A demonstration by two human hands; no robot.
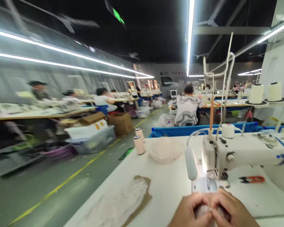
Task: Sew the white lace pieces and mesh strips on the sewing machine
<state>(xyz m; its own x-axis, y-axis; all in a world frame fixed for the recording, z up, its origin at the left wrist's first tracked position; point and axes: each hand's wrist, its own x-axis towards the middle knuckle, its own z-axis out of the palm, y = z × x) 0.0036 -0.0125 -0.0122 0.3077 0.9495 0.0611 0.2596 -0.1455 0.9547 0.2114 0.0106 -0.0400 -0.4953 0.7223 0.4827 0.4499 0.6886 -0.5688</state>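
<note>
At the front of a white sewing machine [248, 151], my left hand [192, 209] and my right hand [232, 206] meet, fingertips pinched together. Between them they hold a small pale piece of fabric [203, 209], mostly covered by the fingers. Just beyond the hands is the metal plate [200, 185] under the needle area. Red-handled thread snips [253, 179] lie on the machine bed to the right. Pale sheer fabric [123, 201] is spread on the table left of my hands, and a round pale bundle [166, 150] sits farther back.
Two thread spools [139, 145] stand at the white table's [169, 176] left edge. White cones [256, 94] sit on a stand at right. Beyond a blue cloth trough [203, 129] a person [188, 107] sits. Boxes and other workers line the left side.
</note>
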